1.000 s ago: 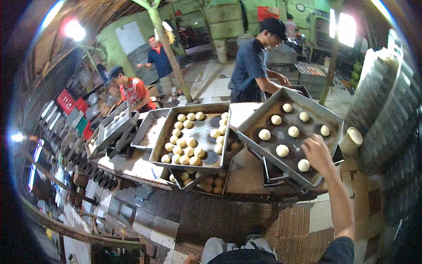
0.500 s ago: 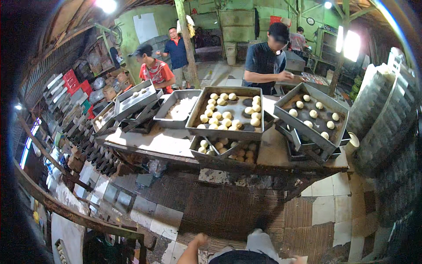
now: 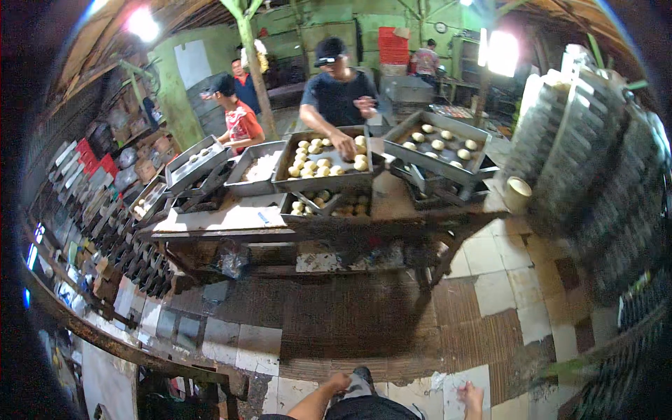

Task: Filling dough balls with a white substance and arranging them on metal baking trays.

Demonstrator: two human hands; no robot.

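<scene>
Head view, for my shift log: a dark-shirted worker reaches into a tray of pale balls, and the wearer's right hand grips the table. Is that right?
Not the grip: the head view shows the wearer's right hand apart from the table. The rest holds.

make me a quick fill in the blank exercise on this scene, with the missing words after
1. Neither the person's left hand nor right hand is ____ the table.
2. A dark-shirted co-worker is ____ into a tray of pale dough balls.
3. The capped co-worker on the left wears a mainly ____ shirt.
4. The round clock hangs on a wall coloured ____.

Missing words: touching; reaching; red; green.
</scene>
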